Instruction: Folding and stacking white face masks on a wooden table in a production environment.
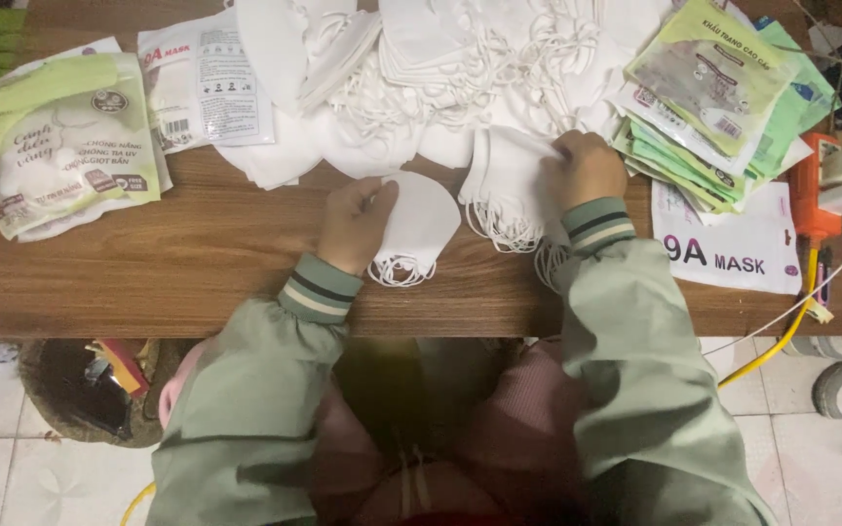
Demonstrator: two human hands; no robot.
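Observation:
My left hand [355, 222] grips a folded white face mask [421, 222] lying on the brown wooden table [216, 263], its ear loops dangling near the front edge. My right hand [585, 168] is closed on the top of a small stack of white masks [509, 180] just to the right of it. Both sleeves are pale green with striped cuffs. A big loose heap of white masks [440, 68] with tangled ear loops lies behind both hands.
Green-and-white filled mask packets [65, 136] lie at the left. A flat white packet [202, 83] sits beside them. A stack of empty green packets [718, 93] and a white packet [733, 248] are at the right, by an orange tool [809, 195] and yellow cable. Tiled floor below.

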